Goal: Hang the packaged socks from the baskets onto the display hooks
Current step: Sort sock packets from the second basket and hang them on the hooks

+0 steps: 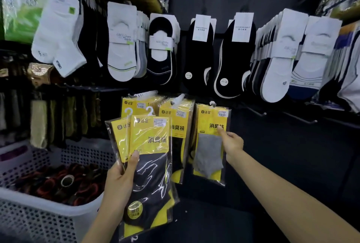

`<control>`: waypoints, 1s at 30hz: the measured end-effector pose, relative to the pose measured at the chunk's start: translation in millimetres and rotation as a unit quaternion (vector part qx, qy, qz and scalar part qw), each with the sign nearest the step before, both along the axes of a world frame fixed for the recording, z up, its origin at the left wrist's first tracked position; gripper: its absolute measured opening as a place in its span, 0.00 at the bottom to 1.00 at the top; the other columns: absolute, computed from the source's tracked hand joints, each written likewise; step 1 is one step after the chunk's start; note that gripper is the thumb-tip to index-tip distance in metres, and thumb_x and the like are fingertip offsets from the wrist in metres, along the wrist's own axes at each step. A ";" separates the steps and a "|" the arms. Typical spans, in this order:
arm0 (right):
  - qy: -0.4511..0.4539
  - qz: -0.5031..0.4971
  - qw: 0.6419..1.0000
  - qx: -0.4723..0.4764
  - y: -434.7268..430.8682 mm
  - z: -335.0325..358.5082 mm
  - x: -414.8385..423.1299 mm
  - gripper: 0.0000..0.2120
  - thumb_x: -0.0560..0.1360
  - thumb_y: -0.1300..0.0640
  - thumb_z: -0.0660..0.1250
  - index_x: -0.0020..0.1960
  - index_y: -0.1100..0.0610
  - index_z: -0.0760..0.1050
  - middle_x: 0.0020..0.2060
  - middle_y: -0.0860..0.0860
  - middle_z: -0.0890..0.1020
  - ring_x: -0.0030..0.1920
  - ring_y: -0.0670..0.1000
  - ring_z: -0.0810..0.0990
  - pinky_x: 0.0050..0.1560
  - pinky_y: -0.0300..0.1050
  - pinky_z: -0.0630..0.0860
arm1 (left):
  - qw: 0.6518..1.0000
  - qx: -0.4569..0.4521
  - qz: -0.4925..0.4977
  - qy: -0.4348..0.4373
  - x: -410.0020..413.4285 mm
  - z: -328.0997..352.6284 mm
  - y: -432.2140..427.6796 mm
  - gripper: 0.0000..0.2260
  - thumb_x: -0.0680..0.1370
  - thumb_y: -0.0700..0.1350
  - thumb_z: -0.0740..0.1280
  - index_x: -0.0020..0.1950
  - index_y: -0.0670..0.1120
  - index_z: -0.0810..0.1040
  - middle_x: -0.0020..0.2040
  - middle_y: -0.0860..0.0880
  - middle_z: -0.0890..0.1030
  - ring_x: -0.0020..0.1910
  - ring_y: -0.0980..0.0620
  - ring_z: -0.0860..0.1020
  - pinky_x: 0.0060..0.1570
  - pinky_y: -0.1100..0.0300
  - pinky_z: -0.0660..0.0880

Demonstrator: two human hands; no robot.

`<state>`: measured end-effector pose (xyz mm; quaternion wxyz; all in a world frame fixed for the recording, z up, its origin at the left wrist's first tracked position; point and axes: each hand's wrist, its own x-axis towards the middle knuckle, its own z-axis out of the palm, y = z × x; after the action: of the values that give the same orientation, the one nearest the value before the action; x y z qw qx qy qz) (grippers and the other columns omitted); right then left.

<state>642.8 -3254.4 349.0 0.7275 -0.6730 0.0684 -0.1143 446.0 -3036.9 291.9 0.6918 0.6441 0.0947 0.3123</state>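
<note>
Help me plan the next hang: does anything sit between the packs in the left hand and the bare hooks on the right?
Yes. The hanging grey-sock pack, with the right hand on it, lies between the held packs in the left hand and the bare hooks.

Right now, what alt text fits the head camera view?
A left hand grips two yellow sock packs while the right hand pinches a grey-sock pack hanging on display. White and black socks hang above; a basket sits lower left.

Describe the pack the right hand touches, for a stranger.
Below the row of white and black socks hang yellow packs. The rightmost pack hangs alone, the right hand on it. Only it shows a grey sock; its neighbours' are dark.
</note>
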 end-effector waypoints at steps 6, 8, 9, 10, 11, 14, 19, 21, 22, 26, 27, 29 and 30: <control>0.047 -0.033 0.998 0.014 -6.2 -19.9 -8.6 0.12 0.76 0.56 0.69 0.56 0.62 0.77 0.45 0.55 0.79 0.42 0.52 0.77 0.42 0.43 0.75 | 0.999 -0.019 -0.032 0.009 3.2 -2.3 -13.1 0.27 0.64 0.70 0.65 0.45 0.46 0.74 0.42 0.45 0.74 0.41 0.47 0.72 0.44 0.49 0.69; 0.025 0.020 0.999 0.015 -3.7 -21.8 -28.6 0.10 0.77 0.55 0.67 0.55 0.60 0.76 0.48 0.55 0.80 0.48 0.53 0.79 0.50 0.46 0.78 | 0.999 -0.020 -0.039 0.011 4.2 -3.4 -19.4 0.27 0.64 0.70 0.65 0.46 0.47 0.74 0.43 0.47 0.74 0.42 0.47 0.73 0.45 0.49 0.70; 0.008 0.063 0.998 0.018 -0.8 -21.0 -42.1 0.09 0.78 0.54 0.66 0.54 0.59 0.76 0.48 0.54 0.80 0.48 0.52 0.79 0.51 0.45 0.78 | 0.999 -0.018 -0.039 0.012 3.7 -3.0 -23.2 0.27 0.64 0.70 0.65 0.46 0.48 0.73 0.43 0.47 0.74 0.42 0.47 0.73 0.45 0.50 0.71; -0.010 0.112 0.993 0.015 2.5 -19.3 -57.2 0.09 0.79 0.53 0.64 0.54 0.58 0.76 0.48 0.53 0.81 0.48 0.51 0.80 0.50 0.44 0.78 | 0.999 -0.018 -0.041 0.013 3.4 -2.1 -27.0 0.26 0.63 0.69 0.65 0.45 0.48 0.73 0.42 0.47 0.74 0.41 0.47 0.73 0.45 0.50 0.71; -0.027 0.162 0.986 0.004 5.5 -18.4 -71.7 0.10 0.79 0.52 0.63 0.53 0.57 0.76 0.48 0.53 0.81 0.48 0.51 0.81 0.49 0.42 0.79 | 0.999 -0.020 -0.045 0.014 3.1 -1.1 -31.1 0.27 0.63 0.69 0.65 0.44 0.46 0.72 0.41 0.45 0.75 0.40 0.46 0.74 0.44 0.51 0.72; -0.062 0.269 0.961 -0.027 12.0 -19.3 -106.9 0.11 0.78 0.49 0.63 0.54 0.55 0.77 0.47 0.50 0.83 0.47 0.48 0.82 0.47 0.38 0.80 | 0.997 -0.037 -0.059 0.017 2.6 0.6 -43.7 0.36 0.63 0.67 0.67 0.50 0.34 0.75 0.44 0.39 0.80 0.46 0.34 0.80 0.51 0.41 0.76; -0.079 0.272 0.958 -0.032 13.6 -24.8 -130.3 0.13 0.75 0.54 0.69 0.56 0.60 0.76 0.50 0.55 0.83 0.48 0.52 0.82 0.46 0.43 0.79 | 0.994 -0.043 -0.097 0.011 0.4 4.1 -57.5 0.20 0.70 0.57 0.68 0.52 0.44 0.81 0.47 0.44 0.85 0.49 0.46 0.84 0.57 0.43 0.76; -0.089 0.269 0.959 -0.020 10.8 -26.7 -133.0 0.10 0.76 0.56 0.68 0.54 0.60 0.77 0.49 0.56 0.84 0.47 0.53 0.82 0.47 0.46 0.79 | 0.993 -0.042 -0.109 0.010 0.2 5.2 -59.2 0.17 0.70 0.56 0.68 0.52 0.48 0.82 0.49 0.47 0.85 0.50 0.49 0.83 0.58 0.45 0.76; -0.094 0.267 0.959 -0.018 9.2 -27.2 -133.6 0.09 0.76 0.56 0.68 0.53 0.60 0.77 0.49 0.56 0.84 0.48 0.54 0.82 0.48 0.47 0.79 | 0.993 -0.038 -0.110 0.011 0.1 5.8 -59.6 0.17 0.69 0.57 0.68 0.52 0.49 0.82 0.49 0.48 0.85 0.50 0.50 0.83 0.58 0.46 0.76; -0.082 0.240 0.967 0.015 -3.1 -28.1 -130.8 0.08 0.77 0.56 0.66 0.52 0.61 0.75 0.48 0.58 0.83 0.49 0.56 0.81 0.56 0.54 0.77 | 0.994 -0.014 -0.099 0.033 -1.5 5.7 -57.0 0.28 0.68 0.67 0.61 0.58 0.49 0.80 0.55 0.51 0.83 0.58 0.52 0.79 0.63 0.53 0.71; -0.074 0.225 0.971 0.027 -7.8 -27.6 -128.2 0.09 0.78 0.56 0.65 0.52 0.61 0.74 0.50 0.59 0.82 0.51 0.57 0.81 0.59 0.57 0.75 | 0.995 -0.008 -0.095 0.039 -1.4 5.1 -54.7 0.31 0.69 0.67 0.60 0.60 0.47 0.78 0.58 0.50 0.82 0.61 0.51 0.77 0.66 0.51 0.68; -0.079 0.194 0.977 0.039 -19.0 -24.4 -121.9 0.06 0.78 0.55 0.64 0.51 0.58 0.74 0.50 0.59 0.83 0.51 0.57 0.82 0.59 0.58 0.75 | 0.996 0.002 -0.081 0.033 -0.5 4.0 -48.9 0.31 0.70 0.65 0.59 0.59 0.43 0.78 0.57 0.49 0.81 0.60 0.50 0.77 0.65 0.49 0.70; -0.087 0.179 0.979 0.044 -24.6 -21.5 -118.5 0.05 0.78 0.56 0.64 0.50 0.58 0.74 0.48 0.58 0.83 0.48 0.55 0.82 0.57 0.57 0.76 | 0.997 0.007 -0.070 0.028 -0.6 4.7 -46.6 0.29 0.70 0.65 0.59 0.55 0.41 0.78 0.53 0.50 0.81 0.56 0.50 0.77 0.60 0.53 0.72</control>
<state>524.3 -3279.0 327.5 0.7681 -0.6293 -0.1120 -0.0368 445.4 -3083.5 296.7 0.7044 0.6625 0.0665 0.2461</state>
